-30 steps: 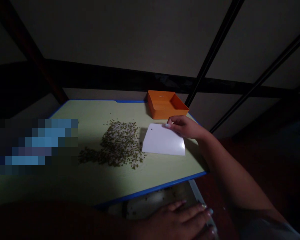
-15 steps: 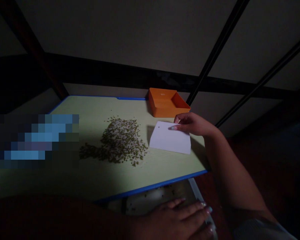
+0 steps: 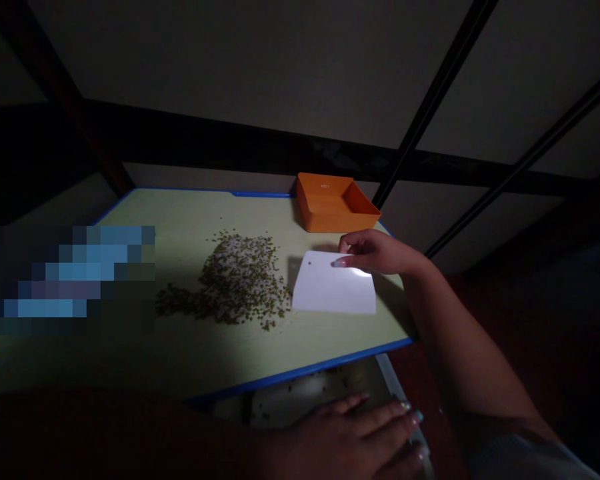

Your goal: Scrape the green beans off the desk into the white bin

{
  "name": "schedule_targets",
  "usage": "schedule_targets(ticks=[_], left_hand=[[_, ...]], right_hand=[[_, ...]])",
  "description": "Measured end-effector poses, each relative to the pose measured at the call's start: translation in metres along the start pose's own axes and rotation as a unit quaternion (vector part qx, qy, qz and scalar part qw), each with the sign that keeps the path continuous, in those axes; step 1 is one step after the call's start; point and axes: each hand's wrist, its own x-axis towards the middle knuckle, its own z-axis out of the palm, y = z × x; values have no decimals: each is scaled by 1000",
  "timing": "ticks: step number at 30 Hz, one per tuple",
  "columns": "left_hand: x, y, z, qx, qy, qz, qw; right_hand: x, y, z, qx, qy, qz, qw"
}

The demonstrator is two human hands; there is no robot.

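My right hand (image 3: 367, 251) pinches the upper edge of a white scraper (image 3: 335, 290), a flat sheet with a small hole near one corner. It is held over the right part of the pale tabletop. To its left lies a loose heap of small green and whitish grains (image 3: 245, 280), with a thinner trail at its left side. Low in the view, my left hand (image 3: 355, 437) has its fingers spread and holds nothing; it lies over the edge of a pale container (image 3: 390, 380) below the tabletop. Whether it presses on that rim, I cannot tell.
An orange open tray (image 3: 343, 222) stands at the back right of the table (image 3: 180, 213), which has a blue edge. Behind it rise panels (image 3: 230, 60) with dark strips. A blurred, pixelated patch (image 3: 75, 273) covers the left side. The light is dim.
My right hand has shifted the scraper slightly left and towards me, and its face now catches a bright glint. The left hand, the heap and the orange tray stay about the same.
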Motion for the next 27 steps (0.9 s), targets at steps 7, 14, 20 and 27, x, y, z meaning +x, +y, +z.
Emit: schedule_targets(ticks=[7,14,20,27], left_hand=[[-1,-1,-4,4,-17,11,1000],[0,-2,-9,-13,-20,9,1000],[1,0,-8,-39,-15,-4,999],[-3,9,-7,-100,-20,-23,995]], right_hand=[[0,0,3,1,-12,-7,1000],[-10,-8,-6,56,8,9,998],[-15,-10,-14,78,78,-9,994],[-46,-46,7,-34,256,-60,964]])
